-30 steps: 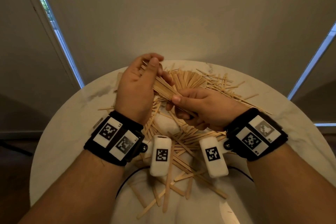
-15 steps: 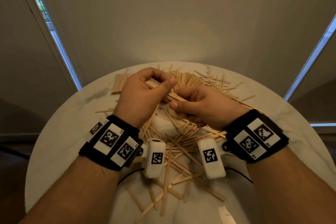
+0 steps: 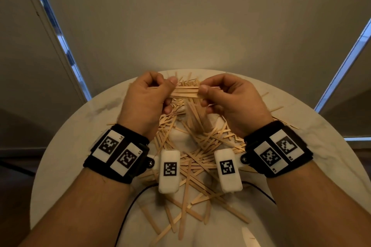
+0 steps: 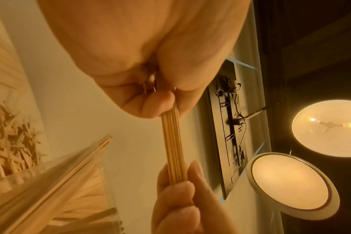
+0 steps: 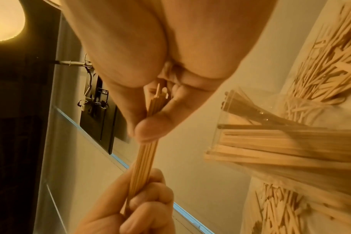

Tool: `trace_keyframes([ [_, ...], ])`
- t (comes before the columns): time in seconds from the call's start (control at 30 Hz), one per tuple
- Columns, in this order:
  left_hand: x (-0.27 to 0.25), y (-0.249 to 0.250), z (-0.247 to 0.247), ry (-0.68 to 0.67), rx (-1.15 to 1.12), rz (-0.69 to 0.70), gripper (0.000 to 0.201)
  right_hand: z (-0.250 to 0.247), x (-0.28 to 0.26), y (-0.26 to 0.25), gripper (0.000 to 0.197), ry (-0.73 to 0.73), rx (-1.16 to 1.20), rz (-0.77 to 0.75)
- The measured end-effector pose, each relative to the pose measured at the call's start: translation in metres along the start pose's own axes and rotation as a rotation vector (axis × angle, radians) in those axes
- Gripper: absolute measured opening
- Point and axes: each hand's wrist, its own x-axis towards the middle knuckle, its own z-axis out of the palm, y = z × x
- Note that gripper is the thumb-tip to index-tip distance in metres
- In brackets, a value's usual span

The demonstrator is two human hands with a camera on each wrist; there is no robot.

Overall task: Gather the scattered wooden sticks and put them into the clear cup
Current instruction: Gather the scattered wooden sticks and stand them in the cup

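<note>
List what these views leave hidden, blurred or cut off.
- Clear cup: blurred in both wrist views and hidden behind the hands in the head view, so its fill is unclear.
- Bundle of sticks: both ends are buried in the left hand and right hand; count unreadable.
- Table: its near edge is cut off by the frame.

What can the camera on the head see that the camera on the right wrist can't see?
Only the head camera shows the whole round table, the wristbands and sticks scattered near the person. Only the right wrist camera shows the clear cup already full of sticks, and a glowing lamp. Both show the left hand and the right hand each pinching one end of the same bundle of sticks.
</note>
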Motion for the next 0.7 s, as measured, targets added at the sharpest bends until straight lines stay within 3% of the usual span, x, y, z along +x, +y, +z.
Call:
trace_keyframes([
  [0.13,-0.007,-0.008,0.013,-0.117,0.048,-0.043,0.014,0.005,0.001,0.003,0.015,0.077,0.018,-0.040],
  [0.3,-0.003,-0.007,0.011,-0.003,-0.154,-0.095,0.016,0.005,0.003,0.001,0.017,0.141,0.065,-0.149],
  [0.4,-0.007,-0.014,0.017,-0.091,-0.054,-0.118,0.019,0.012,0.005,0.005,0.022,0.111,0.017,-0.140],
  [0.47,-0.006,-0.016,0.019,-0.087,-0.007,-0.130,0.022,0.011,0.009,0.002,0.022,0.182,-0.012,-0.122],
  [0.63,0.009,-0.013,0.016,0.144,0.180,-0.109,0.015,-0.006,0.022,-0.018,0.020,0.471,-0.260,-0.200],
  [0.7,0.013,-0.013,0.019,0.109,0.305,-0.141,0.038,-0.013,0.032,-0.027,0.018,0.487,-0.510,-0.221],
])
